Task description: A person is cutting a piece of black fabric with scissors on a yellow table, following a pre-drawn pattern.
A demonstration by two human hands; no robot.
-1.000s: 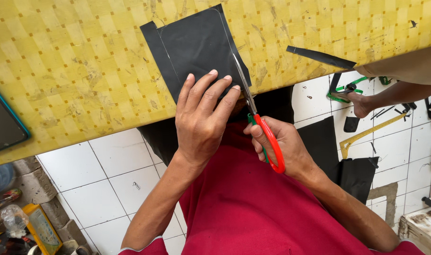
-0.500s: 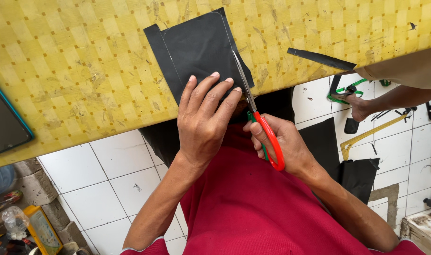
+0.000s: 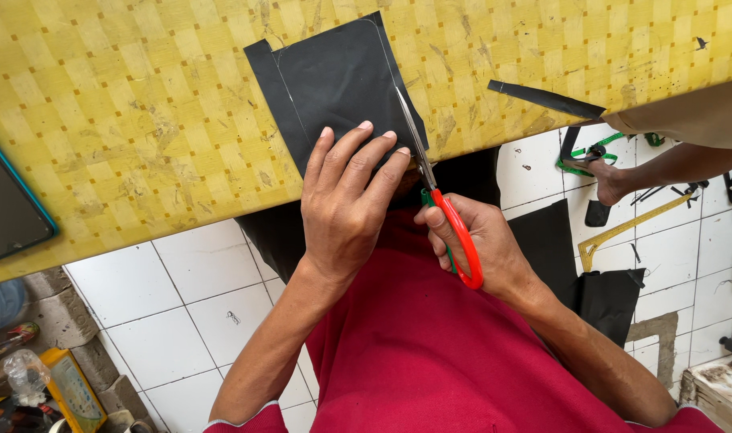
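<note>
Left hand (image 3: 343, 210) flat, fingers spread, pressing black sheet (image 3: 334, 84); right hand (image 3: 482, 244) gripping red scissors (image 3: 446, 216), blades on sheet.

A small craft workshop — a worn yellow checked worktable (image 3: 141, 144), black offcuts (image 3: 606, 297) and a yellow angle ruler (image 3: 622, 232) scattered on the white-tiled floor (image 3: 181, 321).

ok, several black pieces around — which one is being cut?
The large black sheet on the yellow table, under the left hand; scissors run along its right edge.
</note>
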